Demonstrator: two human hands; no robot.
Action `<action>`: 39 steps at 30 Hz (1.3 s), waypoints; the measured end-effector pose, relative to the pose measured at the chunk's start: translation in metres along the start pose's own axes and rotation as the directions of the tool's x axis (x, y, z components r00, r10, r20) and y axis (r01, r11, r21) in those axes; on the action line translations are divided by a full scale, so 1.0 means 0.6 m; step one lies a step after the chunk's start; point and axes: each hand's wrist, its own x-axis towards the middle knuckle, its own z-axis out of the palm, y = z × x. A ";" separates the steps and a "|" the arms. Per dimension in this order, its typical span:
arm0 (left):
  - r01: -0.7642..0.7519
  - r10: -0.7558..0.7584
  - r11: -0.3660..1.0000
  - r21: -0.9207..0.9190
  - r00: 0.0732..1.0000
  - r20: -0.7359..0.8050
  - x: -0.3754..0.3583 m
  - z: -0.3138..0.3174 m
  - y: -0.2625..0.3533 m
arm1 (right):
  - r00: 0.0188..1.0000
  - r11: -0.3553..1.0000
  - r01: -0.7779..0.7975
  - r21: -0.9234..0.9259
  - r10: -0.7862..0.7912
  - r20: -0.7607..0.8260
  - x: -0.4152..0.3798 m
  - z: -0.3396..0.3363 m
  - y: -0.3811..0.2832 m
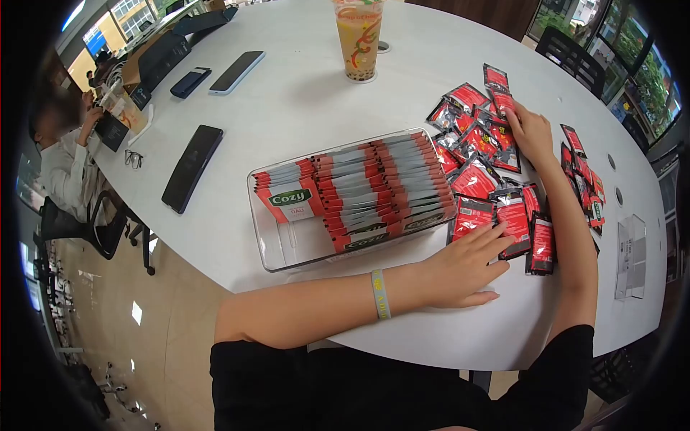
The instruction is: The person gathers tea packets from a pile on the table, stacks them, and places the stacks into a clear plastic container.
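Note:
My left hand (466,269) lies palm down with spread fingers on the near edge of a pile of red-and-black sachets (474,174). A grey-and-yellow band is on that wrist. Farther out, my right hand (533,136) rests against the pile's far right side, fingers stretched out and touching a red sachet (502,100); its fingertips are partly hidden. Left of the pile stands a clear plastic box (267,253) with rows of red-and-grey Cozy tea packets (352,183). One packet (290,201) faces front at its left side.
A second group of sachets (581,179) lies right of my right forearm, near a clear plastic stand (632,258). A bubble tea cup (359,43) stands at the back. Phones (192,169) and glasses (133,159) lie leftward. Another person (68,161) sits at far left.

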 end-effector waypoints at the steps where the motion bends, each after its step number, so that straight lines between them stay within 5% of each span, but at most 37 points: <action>1: 0.000 0.000 1.000 0.001 1.000 -0.005 0.000 0.000 0.000 | 1.000 1.000 -0.001 -0.006 0.001 0.003 -0.001 0.004 0.015; 4: -0.004 0.004 1.000 0.022 1.000 0.003 0.000 0.003 -0.001 | 0.926 0.887 -0.233 -0.398 0.327 0.186 -0.002 -0.008 0.024; 5: 0.005 -0.005 1.000 0.025 1.000 0.001 0.000 0.004 0.001 | 0.928 0.891 -0.226 -0.394 0.320 0.192 -0.002 0.008 0.037; 6: 0.002 -0.002 0.999 0.034 1.000 0.002 0.001 0.006 0.000 | 0.994 0.958 -0.104 -0.267 0.092 -0.058 -0.001 0.032 0.063; 7: -0.003 0.003 0.999 0.044 1.000 0.002 0.002 0.008 0.000 | 0.937 0.983 0.057 -0.174 -0.113 -0.331 -0.001 0.033 0.054; 8: 0.003 -0.003 0.999 0.053 1.000 0.000 0.002 0.009 -0.002 | 0.972 0.992 0.118 0.037 -0.108 -0.211 0.001 0.026 0.050; 9: -0.001 0.001 0.998 0.056 1.000 -0.010 0.003 0.010 -0.002 | 0.970 0.991 0.126 0.041 -0.115 -0.213 0.002 0.018 0.041; 11: 0.002 -0.001 0.998 0.056 1.000 -0.021 0.001 0.014 -0.002 | 0.994 0.962 -0.080 -0.260 0.097 0.050 0.000 0.012 0.026; 17: 0.009 -0.008 0.998 0.054 1.000 -0.017 -0.007 0.011 0.007 | 0.983 0.864 -0.131 -0.487 0.175 0.046 -0.001 -0.015 0.046; 20: 0.011 -0.011 0.999 0.043 1.000 -0.002 -0.010 0.017 0.010 | 0.985 0.950 -0.111 -0.292 0.144 0.092 0.014 -0.026 0.037; 23: -0.004 0.003 0.998 -0.060 1.000 -0.005 -0.012 0.019 0.012 | 0.998 0.997 0.047 0.063 -0.043 -0.053 0.033 0.002 0.033; 27: -0.051 0.038 0.990 -0.129 0.995 -0.094 -0.003 0.061 -0.007 | 0.989 0.997 0.071 0.010 -0.069 -0.129 0.071 0.041 0.018; 29: -0.013 0.001 0.992 -0.129 0.995 -0.096 0.000 0.057 -0.010 | 0.997 1.000 -0.013 -0.012 0.014 0.077 0.083 0.037 0.006; 31: -0.153 0.145 0.988 -0.002 0.943 -0.300 0.010 0.080 -0.023 | 0.999 0.998 0.033 -0.054 -0.034 -0.012 0.093 0.053 0.025; 35: -0.178 0.149 0.978 -0.109 0.960 -0.235 0.026 0.099 -0.047 | 0.993 0.994 0.098 -0.057 -0.102 -0.058 0.095 0.064 0.046; 39: -0.193 0.155 0.978 -0.082 0.930 -0.334 0.015 0.061 -0.024 | 0.982 0.986 0.163 0.029 -0.165 0.095 0.059 0.010 0.019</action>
